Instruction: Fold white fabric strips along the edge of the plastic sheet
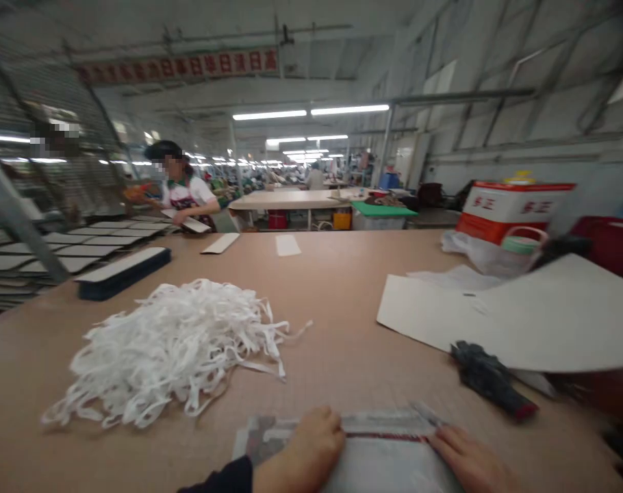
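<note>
A translucent plastic bag [383,465] with a dark red strip along it lies flat at the near edge of the table. My left hand [314,441] is closed on its left part, fingers curled under and partly hidden. At the right end of the red strip, my right hand [465,455] grips the bag's edge, its fingers close together and the thumb not clearly visible. Beyond my left hand spreads a large loose heap of white ribbon strips [188,349]. A dark knitted glove [491,380], somewhat blurred, lies to the right of the bag.
Large pale sheets [517,315] cover the table's right side. Behind them stands a red-and-white can [514,209]. A stack of dark-sided panels [124,274] sits at the left, with a white card [288,245] farther back. A co-worker [185,192] handles a panel beyond the table.
</note>
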`<action>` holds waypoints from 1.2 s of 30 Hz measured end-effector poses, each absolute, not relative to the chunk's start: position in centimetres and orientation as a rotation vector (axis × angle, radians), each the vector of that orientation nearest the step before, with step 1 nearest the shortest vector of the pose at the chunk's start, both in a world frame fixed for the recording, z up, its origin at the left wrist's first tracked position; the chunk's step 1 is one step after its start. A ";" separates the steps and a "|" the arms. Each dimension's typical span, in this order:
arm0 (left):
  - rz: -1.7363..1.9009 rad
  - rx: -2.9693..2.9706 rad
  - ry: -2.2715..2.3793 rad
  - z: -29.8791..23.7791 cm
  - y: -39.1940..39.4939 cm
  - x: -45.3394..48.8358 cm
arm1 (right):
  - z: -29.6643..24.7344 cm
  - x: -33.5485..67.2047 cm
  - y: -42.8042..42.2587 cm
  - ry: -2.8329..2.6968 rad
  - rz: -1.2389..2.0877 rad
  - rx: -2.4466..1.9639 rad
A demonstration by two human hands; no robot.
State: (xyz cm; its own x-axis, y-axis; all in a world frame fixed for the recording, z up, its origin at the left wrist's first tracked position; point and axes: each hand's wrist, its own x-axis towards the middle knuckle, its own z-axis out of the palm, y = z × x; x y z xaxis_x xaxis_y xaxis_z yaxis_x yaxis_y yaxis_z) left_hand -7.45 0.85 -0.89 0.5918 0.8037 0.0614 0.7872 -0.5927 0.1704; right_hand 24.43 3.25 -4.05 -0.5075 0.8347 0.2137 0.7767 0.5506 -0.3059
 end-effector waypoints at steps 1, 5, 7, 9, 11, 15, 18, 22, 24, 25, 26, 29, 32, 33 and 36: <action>0.190 2.690 1.386 -0.8 0.8 -8.1 | -3.8 25.1 2.7 -2.489 0.299 -1.430; 0.153 2.682 1.475 -0.1 0.7 -11.1 | -1.7 22.4 2.9 -2.566 0.257 -1.708; 0.156 2.712 1.482 -0.3 0.6 -11.9 | -0.6 18.5 3.2 -2.592 0.198 -1.646; 0.168 2.794 1.457 -0.9 0.5 -12.1 | 0.1 14.0 3.1 -2.632 0.183 -1.443; 0.164 2.905 1.416 -1.4 0.5 -12.0 | 0.1 10.2 2.8 -2.668 0.140 -1.234; 0.172 2.982 1.347 -1.5 0.2 -12.2 | -1.3 8.4 1.6 -2.703 -0.015 -1.035; 0.207 2.938 1.369 -1.3 -0.3 -13.5 | -2.4 12.3 1.2 -2.702 -0.058 -1.107; 0.261 2.896 1.507 -1.2 -1.0 -15.8 | -2.4 16.4 2.0 -2.759 -0.092 -1.368; 0.299 2.910 1.558 -1.2 -1.2 -16.3 | -2.0 15.1 2.3 -2.767 -0.091 -1.455; 0.331 2.933 1.569 -1.2 -1.3 -16.4 | -1.9 13.6 2.4 -2.756 -0.087 -1.442; 0.363 2.962 1.571 -1.2 -1.4 -16.3 | -1.8 11.7 2.3 -2.739 -0.083 -1.390; 0.472 3.065 1.578 -1.5 -1.8 -16.1 | -1.8 5.9 1.4 -2.697 -0.092 -1.087; 0.621 3.098 1.616 -2.0 -2.5 -16.1 | -2.2 3.4 0.4 -2.707 -0.213 -0.853; 0.681 3.077 1.637 -2.2 -2.8 -16.1 | -2.3 3.5 0.2 -2.716 -0.235 -0.825; 0.820 2.968 1.682 -2.6 -3.4 -16.4 | -1.9 4.3 0.4 -2.777 -0.178 -0.923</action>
State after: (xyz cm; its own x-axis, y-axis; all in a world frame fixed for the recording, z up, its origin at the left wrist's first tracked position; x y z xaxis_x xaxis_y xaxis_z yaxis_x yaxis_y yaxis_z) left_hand -16.42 -3.43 -2.61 0.4499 0.7004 0.5541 0.8679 -0.4891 -0.0866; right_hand 4.32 0.45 -1.88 -0.7818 0.5774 0.2354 0.6028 0.7965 0.0481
